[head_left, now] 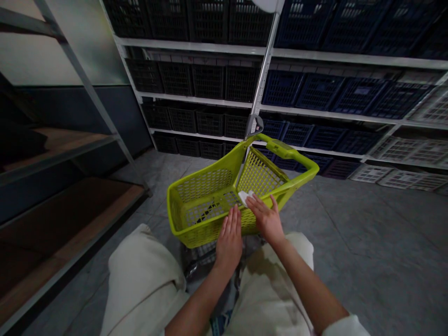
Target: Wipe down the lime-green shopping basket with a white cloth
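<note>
- Nearest you are your cream-coloured fabric trousers (143,275), one knee to either side, with both your forearms reaching forward between them.
- Your left hand (229,240) is flat, its fingers straight and close together, holding nothing that shows; the fingertips are at the near rim of the cart, though you cannot tell if they touch it.
- Your right hand (268,223) is spread, fingers extended and thumb standing apart, the fingertips on a small white cloth (245,198); how firmly they press on it you cannot tell.
- That cloth sits at the near rim, towards the basket's inner side.
- The lime-green plastic shopping cart (199,234) with lattice walls stands just in front of you on the grey floor (350,224), its looped handle (310,172) to your right.
- Left of you is a grey metal rack with brown boards (94,219).
- Beyond the cart, white metal shelving (196,45) carries black lattice crates (208,81), navy-blue crates (318,91) and, far right, white crates (399,149).
</note>
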Motion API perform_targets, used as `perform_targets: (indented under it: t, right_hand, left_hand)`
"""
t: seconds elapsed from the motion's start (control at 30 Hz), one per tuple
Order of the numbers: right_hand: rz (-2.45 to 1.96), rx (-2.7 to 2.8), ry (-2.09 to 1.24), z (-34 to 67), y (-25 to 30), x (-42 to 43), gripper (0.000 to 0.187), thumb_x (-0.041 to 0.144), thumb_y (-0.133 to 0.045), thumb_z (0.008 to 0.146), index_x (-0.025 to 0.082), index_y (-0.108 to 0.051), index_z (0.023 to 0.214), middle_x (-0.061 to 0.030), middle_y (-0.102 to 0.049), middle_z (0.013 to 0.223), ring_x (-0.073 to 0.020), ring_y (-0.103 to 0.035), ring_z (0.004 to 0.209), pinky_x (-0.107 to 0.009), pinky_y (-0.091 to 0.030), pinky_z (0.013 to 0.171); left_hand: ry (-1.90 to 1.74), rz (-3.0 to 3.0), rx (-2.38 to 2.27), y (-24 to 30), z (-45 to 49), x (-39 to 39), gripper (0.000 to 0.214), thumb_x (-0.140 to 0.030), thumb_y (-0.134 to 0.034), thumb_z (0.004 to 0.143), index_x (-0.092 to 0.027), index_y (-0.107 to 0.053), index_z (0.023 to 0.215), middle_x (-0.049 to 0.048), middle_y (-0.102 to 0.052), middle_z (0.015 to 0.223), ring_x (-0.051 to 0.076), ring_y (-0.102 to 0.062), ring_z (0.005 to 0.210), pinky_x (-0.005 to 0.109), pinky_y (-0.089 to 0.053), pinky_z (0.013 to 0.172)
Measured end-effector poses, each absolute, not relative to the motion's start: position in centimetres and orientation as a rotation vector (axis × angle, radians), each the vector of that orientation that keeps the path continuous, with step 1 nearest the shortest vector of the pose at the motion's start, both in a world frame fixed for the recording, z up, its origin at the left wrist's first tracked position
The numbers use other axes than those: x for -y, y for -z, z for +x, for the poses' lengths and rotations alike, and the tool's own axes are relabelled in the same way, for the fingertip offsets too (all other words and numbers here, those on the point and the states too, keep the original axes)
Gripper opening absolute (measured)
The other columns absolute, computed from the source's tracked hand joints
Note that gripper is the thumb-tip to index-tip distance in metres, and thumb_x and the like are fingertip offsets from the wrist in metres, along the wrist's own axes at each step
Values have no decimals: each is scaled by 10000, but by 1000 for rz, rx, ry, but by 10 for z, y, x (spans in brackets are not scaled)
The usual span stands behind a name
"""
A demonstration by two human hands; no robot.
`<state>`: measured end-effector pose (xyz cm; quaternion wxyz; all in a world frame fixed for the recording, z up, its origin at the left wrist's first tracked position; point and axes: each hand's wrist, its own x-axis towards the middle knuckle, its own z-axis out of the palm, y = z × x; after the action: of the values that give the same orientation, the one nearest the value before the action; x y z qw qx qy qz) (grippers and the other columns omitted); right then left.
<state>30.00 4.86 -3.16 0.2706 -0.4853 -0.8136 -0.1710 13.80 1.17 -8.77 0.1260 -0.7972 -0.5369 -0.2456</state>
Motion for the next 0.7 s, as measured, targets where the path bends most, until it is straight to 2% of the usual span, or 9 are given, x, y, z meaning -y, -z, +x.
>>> perform_targets:
  t: [0.13, 0.23, 0.4, 0.5, 0.6, 0.7]
  right_hand:
    - [-1480, 2021, 660, 374, 3, -67, 605, -8, -438, 781, 245, -585, 1311, -48, -657, 1334, -215, -522, 1339, -541, -35, 1216]
    - [-1579, 1871, 734, 385, 1, -73, 609, -4, -439, 771, 229, -584, 1314, -68, -655, 1334, -242, -510, 1349, -573, -47, 1207]
    - [-1461, 2040, 569, 301, 38, -57, 637, -30, -420, 767, 174, -550, 1357, -94, -630, 1364, -229, -484, 1371, -531, -64, 1229]
    - [-1301, 2207, 432, 271, 49, -46, 635, -22, -406, 797, 195, -530, 1381, -74, -604, 1400, -189, -442, 1404, -478, -104, 1237]
    - [-1221, 2327, 420, 298, 36, -50, 638, -30, -388, 803, 226, -540, 1368, -56, -615, 1388, -171, -472, 1381, -492, -60, 1237]
    - [-1377, 2190, 552, 353, 12, -62, 608, -29, -401, 799, 226, -575, 1322, -60, -649, 1343, -200, -511, 1350, -544, -35, 1220]
  left_hand:
    - [715, -2319, 1570, 85, 138, -10, 760, -85, -364, 909, -83, 23, 1563, 124, -158, 1639, 227, -170, 1515, 405, -285, 1226]
    - [722, -2306, 1578, 85, 142, -10, 751, -88, -370, 911, -78, 0, 1565, 127, -157, 1639, 235, -164, 1516, 411, -283, 1227]
    - [698, -2271, 1565, 91, 144, -12, 748, -116, -399, 912, -36, -22, 1553, 145, -161, 1635, 240, -157, 1520, 416, -301, 1216]
    - [672, -2261, 1539, 93, 141, -13, 735, -115, -397, 910, -32, -48, 1552, 138, -177, 1633, 242, -164, 1520, 413, -303, 1215]
    - [637, -2265, 1521, 92, 139, -12, 725, -112, -396, 906, -4, -76, 1547, 146, -164, 1635, 250, -161, 1520, 406, -292, 1220]
    - [642, -2270, 1510, 91, 138, -12, 732, -119, -404, 904, -2, -78, 1549, 149, -156, 1637, 246, -154, 1522, 405, -280, 1225]
